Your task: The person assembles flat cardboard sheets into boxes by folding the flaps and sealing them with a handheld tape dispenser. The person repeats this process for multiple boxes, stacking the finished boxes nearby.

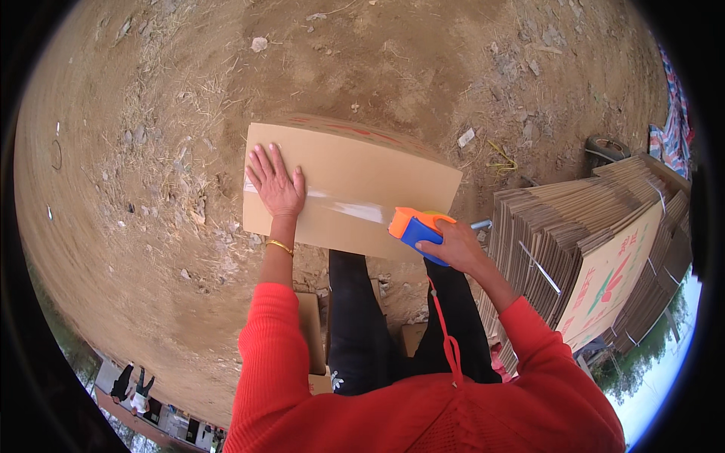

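Note:
In front of my legs a brown cardboard box (340,162) rests with a broad face turned up. Along the middle of that face runs a strip of shiny packing tape (349,209). My left hand (279,186) lies flat on the box's left part, fingers spread, with its palm over the tape line. My right hand (455,245) grips an orange and blue tape dispenser (416,230) at the right end of the strip. The dispenser's orange front is at the box surface; whether it touches the tape there I cannot tell.
To the right stand tall bundles of flattened cardboard boxes (555,226), bound with white straps. Behind them are a wheel (606,149) and a striped sheet (671,128). More cardboard (308,332) lies by my legs. Two people (132,389) stand far off at lower left. Stones and straw litter the dirt ground.

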Demonstrator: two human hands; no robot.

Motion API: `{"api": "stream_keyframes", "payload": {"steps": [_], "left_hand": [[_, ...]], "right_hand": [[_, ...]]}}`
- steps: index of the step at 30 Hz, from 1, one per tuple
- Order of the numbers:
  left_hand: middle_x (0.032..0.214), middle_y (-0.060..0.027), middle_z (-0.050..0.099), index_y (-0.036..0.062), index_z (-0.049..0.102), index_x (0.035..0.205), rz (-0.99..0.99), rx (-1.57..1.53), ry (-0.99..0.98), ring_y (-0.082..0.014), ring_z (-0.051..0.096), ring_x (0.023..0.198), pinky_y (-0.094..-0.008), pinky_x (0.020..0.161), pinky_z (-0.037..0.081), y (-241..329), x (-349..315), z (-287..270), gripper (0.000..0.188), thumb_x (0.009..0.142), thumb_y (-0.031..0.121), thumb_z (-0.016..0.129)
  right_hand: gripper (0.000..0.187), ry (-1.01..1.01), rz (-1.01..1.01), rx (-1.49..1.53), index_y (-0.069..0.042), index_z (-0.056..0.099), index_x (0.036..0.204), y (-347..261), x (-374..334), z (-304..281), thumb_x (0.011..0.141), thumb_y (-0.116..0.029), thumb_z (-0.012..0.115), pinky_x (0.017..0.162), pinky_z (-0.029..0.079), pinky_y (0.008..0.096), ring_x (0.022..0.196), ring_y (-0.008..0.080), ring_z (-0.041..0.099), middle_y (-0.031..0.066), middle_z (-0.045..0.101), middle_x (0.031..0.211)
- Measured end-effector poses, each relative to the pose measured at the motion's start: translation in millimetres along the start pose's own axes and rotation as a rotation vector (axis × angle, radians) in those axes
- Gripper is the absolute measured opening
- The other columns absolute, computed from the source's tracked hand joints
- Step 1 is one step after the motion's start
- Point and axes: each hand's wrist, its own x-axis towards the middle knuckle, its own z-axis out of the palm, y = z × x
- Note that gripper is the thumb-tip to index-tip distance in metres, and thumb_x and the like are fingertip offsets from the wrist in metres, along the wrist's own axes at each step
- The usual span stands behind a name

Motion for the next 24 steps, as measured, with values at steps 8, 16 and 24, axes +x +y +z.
{"api": "stream_keyframes", "payload": {"steps": [8, 16, 24], "left_hand": [[0.153, -0.0223, 0.013, 0.0029, 0.019, 0.147, 0.063, 0.041, 0.068, -0.0378, 0.008, 0.142, -0.0496, 0.114, 0.004, 5, 3, -1, 0.069, 0.09, 0.038, 0.038], [0.153, -0.0222, 0.013, 0.0024, 0.018, 0.147, 0.081, 0.045, 0.079, -0.038, 0.009, 0.142, -0.049, 0.114, 0.004, 6, 2, -2, 0.069, 0.091, 0.039, 0.036], [0.151, -0.027, 0.012, 0.002, 0.022, 0.146, -0.052, -0.07, 0.063, -0.0418, 0.008, 0.141, -0.0521, 0.113, 0.004, 25, -19, 3, 0.068, 0.092, 0.04, 0.037]], "right_hand": [[0.055, 0.039, 0.069, 0.139, 0.003, 0.063, 0.089, 122, -45, -3, 0.069, -0.047, 0.072, 0.067, 0.049, 0.0445, 0.071, 0.0383, 0.062, 0.0225, 0.062, 0.075], [0.056, -0.002, 0.043, 0.164, 0.004, 0.061, 0.092, 145, -30, 2, 0.068, -0.045, 0.074, 0.067, 0.049, 0.0436, 0.073, 0.0382, 0.062, 0.0225, 0.062, 0.077], [0.055, 0.002, -0.02, 0.207, 0.002, 0.058, 0.088, 165, -4, 17, 0.066, -0.045, 0.075, 0.067, 0.047, 0.0417, 0.072, 0.0377, 0.06, 0.0201, 0.059, 0.074]]}}
